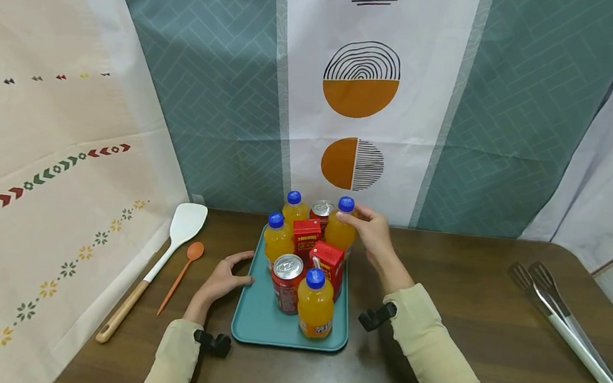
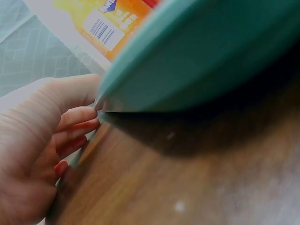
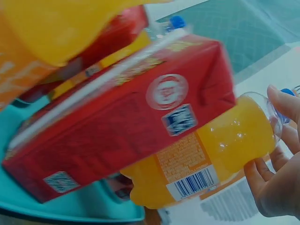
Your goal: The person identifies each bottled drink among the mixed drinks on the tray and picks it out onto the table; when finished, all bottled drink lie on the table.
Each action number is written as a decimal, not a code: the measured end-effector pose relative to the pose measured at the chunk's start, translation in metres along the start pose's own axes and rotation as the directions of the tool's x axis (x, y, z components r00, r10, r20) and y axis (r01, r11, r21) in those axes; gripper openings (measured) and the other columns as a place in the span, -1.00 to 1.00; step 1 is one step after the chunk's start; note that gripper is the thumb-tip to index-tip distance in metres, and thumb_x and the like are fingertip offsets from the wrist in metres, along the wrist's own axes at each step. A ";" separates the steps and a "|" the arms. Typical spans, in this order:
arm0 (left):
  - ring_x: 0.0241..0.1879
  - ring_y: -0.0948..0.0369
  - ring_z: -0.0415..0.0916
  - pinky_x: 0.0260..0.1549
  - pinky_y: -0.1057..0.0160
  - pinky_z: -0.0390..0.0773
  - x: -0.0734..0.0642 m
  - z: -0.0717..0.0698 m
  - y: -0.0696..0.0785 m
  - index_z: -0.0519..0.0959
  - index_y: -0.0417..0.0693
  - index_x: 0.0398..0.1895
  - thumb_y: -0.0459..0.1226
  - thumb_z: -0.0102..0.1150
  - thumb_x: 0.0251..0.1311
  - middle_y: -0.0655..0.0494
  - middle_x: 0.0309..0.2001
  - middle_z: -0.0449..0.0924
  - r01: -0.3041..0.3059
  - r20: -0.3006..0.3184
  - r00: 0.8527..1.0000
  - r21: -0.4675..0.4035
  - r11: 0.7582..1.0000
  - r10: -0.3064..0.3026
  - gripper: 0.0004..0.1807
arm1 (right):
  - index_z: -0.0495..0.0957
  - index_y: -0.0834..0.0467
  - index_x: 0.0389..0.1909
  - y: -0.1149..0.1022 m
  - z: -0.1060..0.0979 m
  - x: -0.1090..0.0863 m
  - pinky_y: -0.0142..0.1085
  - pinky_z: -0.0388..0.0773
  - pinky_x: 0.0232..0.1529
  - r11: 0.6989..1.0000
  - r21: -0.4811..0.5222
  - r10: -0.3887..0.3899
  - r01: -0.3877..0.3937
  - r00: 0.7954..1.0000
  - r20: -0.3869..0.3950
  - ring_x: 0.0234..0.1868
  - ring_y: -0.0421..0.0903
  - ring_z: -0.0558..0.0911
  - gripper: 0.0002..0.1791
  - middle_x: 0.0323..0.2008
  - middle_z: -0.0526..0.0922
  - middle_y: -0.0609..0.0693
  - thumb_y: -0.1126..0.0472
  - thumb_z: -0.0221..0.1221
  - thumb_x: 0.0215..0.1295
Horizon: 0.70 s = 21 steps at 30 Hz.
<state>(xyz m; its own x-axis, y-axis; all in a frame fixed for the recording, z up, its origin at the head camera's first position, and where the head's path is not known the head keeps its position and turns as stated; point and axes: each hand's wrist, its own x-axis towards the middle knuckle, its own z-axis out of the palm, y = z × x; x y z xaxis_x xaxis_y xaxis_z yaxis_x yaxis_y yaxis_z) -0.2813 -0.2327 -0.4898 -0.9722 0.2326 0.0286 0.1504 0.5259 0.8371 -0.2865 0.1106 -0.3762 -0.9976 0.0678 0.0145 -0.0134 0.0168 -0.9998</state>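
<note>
Bottles [image 1: 340, 236]: four, blue-capped; one at the back right of the tray [image 1: 256, 328]
Right hand [image 1: 373, 232]: pinches that bottle
Left hand [image 1: 224, 277]: spread, touching the tray's left rim
Cans [image 1: 286, 284]: two
Boxes [image 1: 328, 260]: two, red
Tabletop [image 1: 467, 291]: one spatula [image 1: 187, 222], one spoon [image 1: 195, 251], one pair of tongs [image 1: 573, 336]

The teal rectangular tray [image 1: 251, 323] looks like smooth plastic; the orange-filled, blue-capped bottles [image 1: 340, 236] are glossy clear plastic, the red cylindrical cans [image 1: 284, 290] shiny metal, the brown tabletop [image 1: 472, 303] wood-grained with soft sheen.
</note>
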 end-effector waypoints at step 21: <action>0.45 -0.16 0.11 0.43 -0.28 0.02 0.001 -0.003 -0.005 0.37 -0.19 0.35 -0.30 0.35 0.09 -0.19 0.40 0.31 -0.018 0.014 1.000 -0.011 1.000 0.019 -0.29 | 0.51 0.19 0.24 -0.048 -0.101 0.014 0.01 0.21 0.45 0.989 -0.132 -0.100 0.074 0.975 -0.200 0.09 -0.21 0.46 -0.34 -0.26 0.68 -0.37 -0.04 0.34 0.17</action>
<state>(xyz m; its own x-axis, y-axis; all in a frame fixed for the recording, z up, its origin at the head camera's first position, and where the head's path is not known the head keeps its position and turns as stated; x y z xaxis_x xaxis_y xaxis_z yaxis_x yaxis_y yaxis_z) -0.2836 -0.2372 -0.4922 -0.9665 0.2540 0.0362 0.1663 0.5126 0.8424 -0.2932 0.2120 -0.3260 -0.9574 0.2641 0.1172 -0.0784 0.1530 -0.9851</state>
